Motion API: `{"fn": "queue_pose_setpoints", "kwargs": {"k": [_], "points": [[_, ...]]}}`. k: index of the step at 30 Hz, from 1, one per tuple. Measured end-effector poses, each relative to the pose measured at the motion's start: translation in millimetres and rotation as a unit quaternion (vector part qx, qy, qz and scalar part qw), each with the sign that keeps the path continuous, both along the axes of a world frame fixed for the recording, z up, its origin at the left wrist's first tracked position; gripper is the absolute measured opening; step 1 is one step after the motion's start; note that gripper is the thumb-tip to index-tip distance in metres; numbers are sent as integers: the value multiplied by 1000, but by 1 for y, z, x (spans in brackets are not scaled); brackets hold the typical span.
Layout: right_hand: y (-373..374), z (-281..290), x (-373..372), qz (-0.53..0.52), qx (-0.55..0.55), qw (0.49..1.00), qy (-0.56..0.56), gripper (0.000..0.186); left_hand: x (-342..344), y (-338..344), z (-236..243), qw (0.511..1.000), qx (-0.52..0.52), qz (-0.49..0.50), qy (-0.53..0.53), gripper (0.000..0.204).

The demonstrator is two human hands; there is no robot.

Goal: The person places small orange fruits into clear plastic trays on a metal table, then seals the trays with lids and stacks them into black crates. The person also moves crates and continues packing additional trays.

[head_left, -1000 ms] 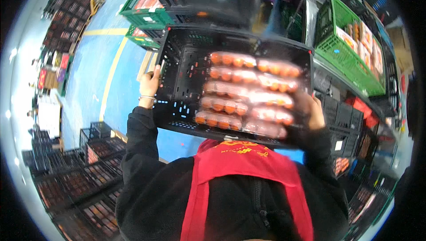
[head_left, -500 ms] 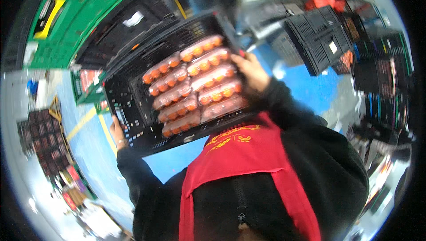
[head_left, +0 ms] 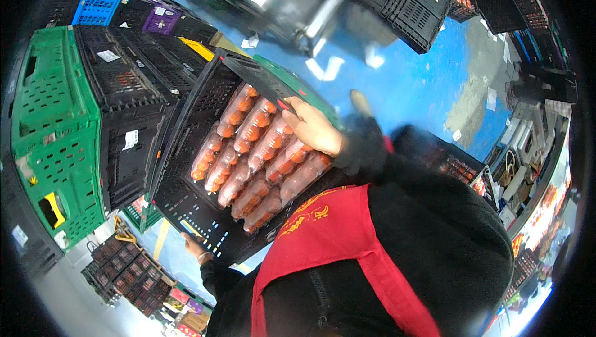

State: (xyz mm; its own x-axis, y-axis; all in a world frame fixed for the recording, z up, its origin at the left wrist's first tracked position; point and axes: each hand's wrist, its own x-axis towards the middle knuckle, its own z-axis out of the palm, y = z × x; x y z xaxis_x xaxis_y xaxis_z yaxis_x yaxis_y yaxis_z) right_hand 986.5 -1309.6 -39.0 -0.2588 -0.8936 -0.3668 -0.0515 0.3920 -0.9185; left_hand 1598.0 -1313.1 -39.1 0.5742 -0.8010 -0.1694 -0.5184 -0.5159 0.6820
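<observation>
Since half a second ago the black crate (head_left: pixel 186 169) has swung further toward nine o'clock and now tilts steeply across my chest, its far corner up at eleven. My right hand (head_left: pixel 313 127) reaches over the upper rim at twelve o'clock of the crate, fingers curled and clamped on that edge. My left hand (head_left: pixel 197 251) grips the lower rim at six o'clock from beneath, only partly seen. Inside, clear packs of orange sausages (head_left: pixel 257 150) lie in rows against the right side. Stacked green crates (head_left: pixel 53 132) and black crates (head_left: pixel 133 98) stand at nine o'clock.
</observation>
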Motion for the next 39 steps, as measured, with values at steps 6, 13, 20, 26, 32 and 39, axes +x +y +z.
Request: {"fn": "queue_pose_setpoints", "kwargs": {"k": [6,13,20,26,32,39], "points": [[-5,2,-9,-17,-40,998,38,33,-19,1,12,1000,15,13,0,69],[-5,-3,-14,23,-30,997,70,40,-29,-7,7,999,7,35,-17,69],[33,-15,-44,-34,-155,986,59,40,-28,-14,-6,994,15,71,-79,64],[85,-25,-143,-66,-76,995,14,30,-44,-15,-15,919,-63,68,-384,60],[132,-43,-241,-74,-72,993,-51,24,-206,-36,50,830,-253,-15,-497,43],[204,-87,-366,-118,-40,992,28,23,-598,-85,64,861,-310,-391,-100,34]]}}
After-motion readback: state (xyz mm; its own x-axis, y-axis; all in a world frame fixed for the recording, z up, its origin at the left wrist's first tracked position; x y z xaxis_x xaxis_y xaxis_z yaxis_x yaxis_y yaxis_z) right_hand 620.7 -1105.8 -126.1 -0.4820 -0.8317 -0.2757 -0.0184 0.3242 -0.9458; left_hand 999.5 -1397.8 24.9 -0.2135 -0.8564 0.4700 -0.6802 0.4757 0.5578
